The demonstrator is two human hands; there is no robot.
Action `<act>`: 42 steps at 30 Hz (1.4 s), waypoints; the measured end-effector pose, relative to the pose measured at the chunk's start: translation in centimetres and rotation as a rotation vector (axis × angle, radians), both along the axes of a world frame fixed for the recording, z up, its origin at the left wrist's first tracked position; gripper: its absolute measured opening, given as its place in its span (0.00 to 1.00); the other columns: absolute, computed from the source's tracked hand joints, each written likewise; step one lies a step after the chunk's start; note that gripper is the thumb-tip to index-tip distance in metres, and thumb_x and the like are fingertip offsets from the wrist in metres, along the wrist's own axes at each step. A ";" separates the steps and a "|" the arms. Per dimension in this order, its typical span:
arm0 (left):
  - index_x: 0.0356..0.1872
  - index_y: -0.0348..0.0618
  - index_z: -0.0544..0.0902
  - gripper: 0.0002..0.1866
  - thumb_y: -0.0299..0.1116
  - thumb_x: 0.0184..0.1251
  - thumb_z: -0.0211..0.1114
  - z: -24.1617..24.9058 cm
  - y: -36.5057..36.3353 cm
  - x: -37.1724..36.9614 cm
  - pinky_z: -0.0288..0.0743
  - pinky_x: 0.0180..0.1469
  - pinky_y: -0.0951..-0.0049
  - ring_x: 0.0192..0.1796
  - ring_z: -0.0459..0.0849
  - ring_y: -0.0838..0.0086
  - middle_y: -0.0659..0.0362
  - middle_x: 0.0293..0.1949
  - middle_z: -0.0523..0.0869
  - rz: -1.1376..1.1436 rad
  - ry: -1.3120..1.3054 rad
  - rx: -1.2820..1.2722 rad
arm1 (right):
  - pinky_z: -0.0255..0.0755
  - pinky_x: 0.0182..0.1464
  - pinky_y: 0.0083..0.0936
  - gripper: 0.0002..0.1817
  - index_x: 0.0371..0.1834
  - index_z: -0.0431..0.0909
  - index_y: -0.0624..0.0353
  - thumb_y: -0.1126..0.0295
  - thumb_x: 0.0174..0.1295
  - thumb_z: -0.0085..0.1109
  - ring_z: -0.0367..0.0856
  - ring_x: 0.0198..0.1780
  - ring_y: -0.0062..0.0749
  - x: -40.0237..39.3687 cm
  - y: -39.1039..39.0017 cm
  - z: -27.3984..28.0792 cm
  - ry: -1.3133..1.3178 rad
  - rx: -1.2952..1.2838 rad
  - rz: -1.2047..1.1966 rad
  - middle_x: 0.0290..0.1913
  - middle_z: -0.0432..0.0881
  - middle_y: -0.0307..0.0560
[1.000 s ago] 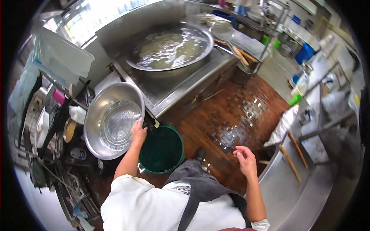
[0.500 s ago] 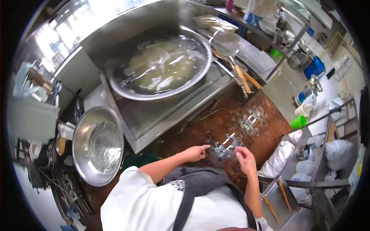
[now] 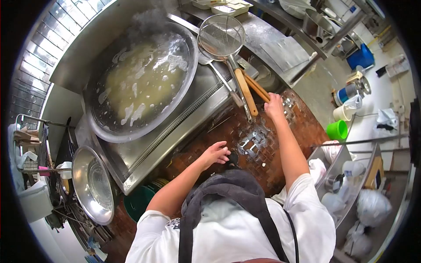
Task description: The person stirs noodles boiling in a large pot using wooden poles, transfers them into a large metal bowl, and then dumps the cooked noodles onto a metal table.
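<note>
My right hand (image 3: 274, 106) is reached out to the lower ends of long wooden sticks (image 3: 258, 89), its fingers closed round them. Close beside the sticks lies a round wire-mesh strainer (image 3: 220, 37) with a wooden handle, its mesh end by the rim of a large pan (image 3: 123, 138). A metal utensil with a long handle (image 3: 225, 78) rests next to the strainer. My left hand (image 3: 215, 155) is in front of my apron (image 3: 228, 186), holding nothing, with its fingers loosely apart. Cloudy, foamy liquid (image 3: 144, 81) fills the pan, and steam rises at its far side.
A metal basin (image 3: 94, 184) leans at the left beside a green bin (image 3: 138, 202). The stove's steel front edge (image 3: 153, 171) runs between me and the pan. Wet brown tiles (image 3: 280, 153) cover the floor. Shelves with bags (image 3: 372, 206) stand at right, near a green bucket (image 3: 337, 130).
My right hand has moved forward from near my body onto the wooden sticks. My left hand's pointing finger has relaxed, with the fingers now apart. The view has turned and come closer to the strainer.
</note>
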State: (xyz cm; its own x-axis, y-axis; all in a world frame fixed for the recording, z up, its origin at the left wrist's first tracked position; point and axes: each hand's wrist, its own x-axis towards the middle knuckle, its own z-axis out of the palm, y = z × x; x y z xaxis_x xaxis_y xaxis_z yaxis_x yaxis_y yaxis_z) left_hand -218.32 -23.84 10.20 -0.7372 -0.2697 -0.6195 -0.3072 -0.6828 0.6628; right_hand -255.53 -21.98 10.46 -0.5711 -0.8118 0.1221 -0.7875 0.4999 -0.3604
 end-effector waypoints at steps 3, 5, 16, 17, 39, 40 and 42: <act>0.79 0.44 0.51 0.42 0.45 0.75 0.64 -2.8 -3.0 -8.1 0.82 0.51 0.61 0.48 0.85 0.66 0.49 0.59 0.80 0.052 -0.053 0.088 | 0.68 0.66 0.48 0.36 0.70 0.65 0.57 0.67 0.57 0.67 0.70 0.65 0.58 -3.4 -4.3 -2.9 0.009 0.194 -0.046 0.61 0.73 0.59; 0.80 0.44 0.46 0.47 0.48 0.72 0.66 -5.2 -3.3 -12.6 0.82 0.53 0.58 0.51 0.85 0.62 0.47 0.63 0.77 0.092 -0.146 0.108 | 0.70 0.65 0.49 0.39 0.73 0.60 0.56 0.68 0.57 0.67 0.71 0.64 0.59 -4.8 -5.3 -5.6 -0.055 0.253 0.007 0.61 0.73 0.60; 0.60 0.36 0.67 0.25 0.32 0.69 0.69 -10.7 -3.2 -26.1 0.84 0.53 0.58 0.49 0.84 0.53 0.51 0.48 0.74 0.548 -0.053 0.389 | 0.74 0.54 0.55 0.25 0.62 0.68 0.60 0.76 0.58 0.55 0.81 0.52 0.67 -10.3 0.5 -5.3 -0.295 0.364 0.067 0.49 0.82 0.68; 0.59 0.36 0.67 0.24 0.31 0.69 0.69 -11.0 -3.1 -26.3 0.84 0.53 0.58 0.49 0.84 0.53 0.52 0.47 0.74 0.576 -0.032 0.399 | 0.73 0.52 0.55 0.22 0.56 0.69 0.59 0.74 0.56 0.56 0.81 0.51 0.66 -11.4 1.9 -5.0 -0.266 0.376 0.031 0.46 0.82 0.69; 0.77 0.44 0.50 0.47 0.30 0.63 0.72 -12.1 -4.0 -24.7 0.81 0.47 0.63 0.45 0.81 0.65 0.49 0.57 0.78 0.420 -0.141 0.264 | 0.73 0.44 0.53 0.11 0.40 0.78 0.56 0.78 0.54 0.58 0.82 0.43 0.64 -14.8 21.9 16.7 0.171 0.380 -0.275 0.37 0.85 0.61; 0.77 0.44 0.50 0.47 0.31 0.63 0.72 -11.6 -3.9 -24.7 0.81 0.46 0.63 0.45 0.81 0.66 0.50 0.56 0.78 0.416 -0.140 0.263 | 0.74 0.44 0.53 0.11 0.40 0.78 0.55 0.78 0.54 0.58 0.82 0.43 0.64 -14.5 21.8 16.7 0.187 0.370 -0.283 0.37 0.85 0.61; 0.75 0.42 0.54 0.44 0.32 0.64 0.72 -11.8 -3.7 -24.5 0.81 0.43 0.64 0.42 0.82 0.67 0.51 0.54 0.79 0.418 -0.136 0.232 | 0.74 0.44 0.53 0.11 0.40 0.78 0.55 0.78 0.53 0.58 0.83 0.43 0.63 -13.3 21.4 16.7 0.210 0.356 -0.304 0.37 0.85 0.60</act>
State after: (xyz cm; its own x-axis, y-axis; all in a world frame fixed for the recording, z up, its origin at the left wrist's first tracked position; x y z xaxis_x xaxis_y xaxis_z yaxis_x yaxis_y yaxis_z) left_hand -242.87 -27.53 -1.62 -0.5040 -0.3684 -0.7812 -0.0488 -0.8909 0.4516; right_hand -268.88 -0.55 27.16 -0.7803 -0.6253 0.0062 -0.6251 0.7802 0.0242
